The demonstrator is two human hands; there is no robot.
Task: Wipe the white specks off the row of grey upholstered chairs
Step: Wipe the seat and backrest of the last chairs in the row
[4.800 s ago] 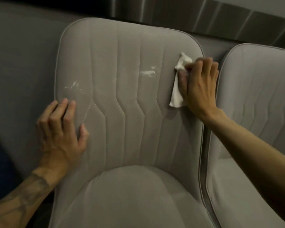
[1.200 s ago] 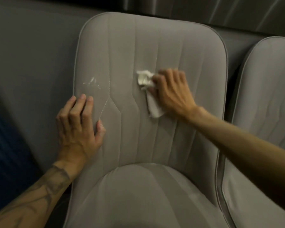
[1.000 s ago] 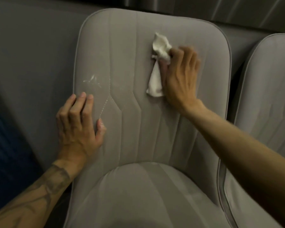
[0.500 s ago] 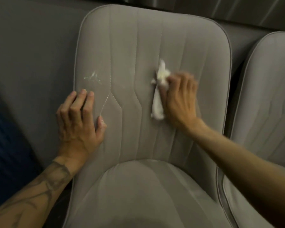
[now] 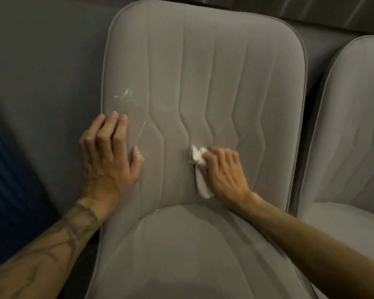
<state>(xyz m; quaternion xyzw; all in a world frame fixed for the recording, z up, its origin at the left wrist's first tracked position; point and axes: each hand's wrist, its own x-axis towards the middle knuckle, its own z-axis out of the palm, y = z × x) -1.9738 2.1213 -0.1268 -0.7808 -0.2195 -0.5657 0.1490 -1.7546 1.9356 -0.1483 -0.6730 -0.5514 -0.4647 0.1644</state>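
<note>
One white smear (image 5: 126,97) sits on the chair back (image 5: 203,61), up and left of the right hand (image 5: 222,171), which grips a crumpled tissue (image 5: 200,169). The nearer left hand (image 5: 108,156) lies flat just below the smear.

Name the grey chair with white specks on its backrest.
The central chair, where the right hand holds the cloth: white specks above the left hand. The other chair shows none.

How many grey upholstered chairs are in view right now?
2. One grey upholstered chair fills the centre of the view; the second grey chair stands beside it at the right edge, partly cut off. Others may sit outside the frame.
</note>
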